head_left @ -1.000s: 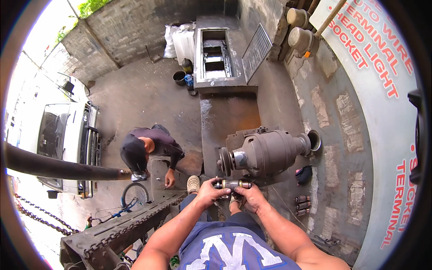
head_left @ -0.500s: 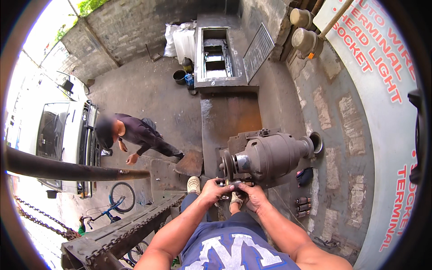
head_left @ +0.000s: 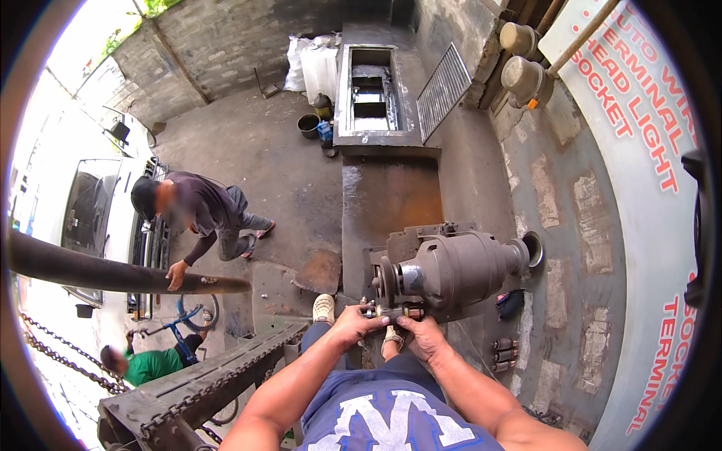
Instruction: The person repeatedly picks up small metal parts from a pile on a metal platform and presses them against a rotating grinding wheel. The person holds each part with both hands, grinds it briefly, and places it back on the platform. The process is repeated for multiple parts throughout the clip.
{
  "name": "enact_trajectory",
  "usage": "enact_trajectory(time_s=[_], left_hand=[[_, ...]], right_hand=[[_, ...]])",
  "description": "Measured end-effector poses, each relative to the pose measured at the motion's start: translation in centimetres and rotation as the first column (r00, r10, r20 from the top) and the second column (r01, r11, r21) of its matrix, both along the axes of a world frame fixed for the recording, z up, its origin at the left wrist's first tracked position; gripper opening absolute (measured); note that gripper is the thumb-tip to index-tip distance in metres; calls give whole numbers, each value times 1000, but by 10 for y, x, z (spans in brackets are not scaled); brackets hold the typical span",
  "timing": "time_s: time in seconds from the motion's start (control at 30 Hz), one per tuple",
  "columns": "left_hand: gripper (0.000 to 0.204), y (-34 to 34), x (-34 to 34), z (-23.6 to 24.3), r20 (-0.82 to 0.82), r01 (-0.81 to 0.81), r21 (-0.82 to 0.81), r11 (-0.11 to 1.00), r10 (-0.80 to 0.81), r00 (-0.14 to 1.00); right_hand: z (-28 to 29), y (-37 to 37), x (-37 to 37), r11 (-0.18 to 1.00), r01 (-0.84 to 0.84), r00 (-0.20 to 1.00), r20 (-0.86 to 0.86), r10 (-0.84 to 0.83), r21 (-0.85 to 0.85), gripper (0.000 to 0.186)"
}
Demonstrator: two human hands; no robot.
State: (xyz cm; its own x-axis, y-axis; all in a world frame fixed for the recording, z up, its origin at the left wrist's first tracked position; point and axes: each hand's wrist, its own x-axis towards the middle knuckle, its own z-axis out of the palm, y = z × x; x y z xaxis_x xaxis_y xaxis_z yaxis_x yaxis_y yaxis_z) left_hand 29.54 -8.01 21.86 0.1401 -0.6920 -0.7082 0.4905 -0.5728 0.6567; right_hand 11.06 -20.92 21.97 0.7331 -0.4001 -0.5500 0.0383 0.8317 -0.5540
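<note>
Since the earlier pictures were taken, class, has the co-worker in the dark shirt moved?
Yes: the co-worker has moved left and farther up the picture, away from the flat brown plate on the ground.

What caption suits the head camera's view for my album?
A cylindrical metal part held in a person's left grip and right grip near a bulky grey machine.

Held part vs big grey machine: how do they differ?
The held part is small, the machine far larger. The held part is gripped by the left hand and right hand; the machine sits just beyond them. The held part shows shiny bands, the machine mostly dull grey. Both look roughly cylindrical.
</note>
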Motion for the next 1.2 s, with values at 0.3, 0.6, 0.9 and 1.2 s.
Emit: enact_trajectory(time_s=[0.3, 0.6, 0.9, 1.2], left_hand=[[49, -6, -6, -1, 31, -4, -72, 997, 6, 1000], [64, 2, -3, 15, 256, 100, 27, 995, -103, 961], [76, 19, -14, -9, 438, 35, 7, 999, -35, 898], [66, 22, -7, -1, 273, -21, -52, 998, 35, 961]], right_hand=[[-2, 0, -4, 994, 54, 994, -99, -44, 93, 29], [4, 1, 0, 998, -23, 984, -176, 33, 63, 25], [10, 2, 5, 990, -113, 985, -122, 123, 79, 26], [-3, 7, 9, 989, -105, 994, 8, 105, 106, 21]])
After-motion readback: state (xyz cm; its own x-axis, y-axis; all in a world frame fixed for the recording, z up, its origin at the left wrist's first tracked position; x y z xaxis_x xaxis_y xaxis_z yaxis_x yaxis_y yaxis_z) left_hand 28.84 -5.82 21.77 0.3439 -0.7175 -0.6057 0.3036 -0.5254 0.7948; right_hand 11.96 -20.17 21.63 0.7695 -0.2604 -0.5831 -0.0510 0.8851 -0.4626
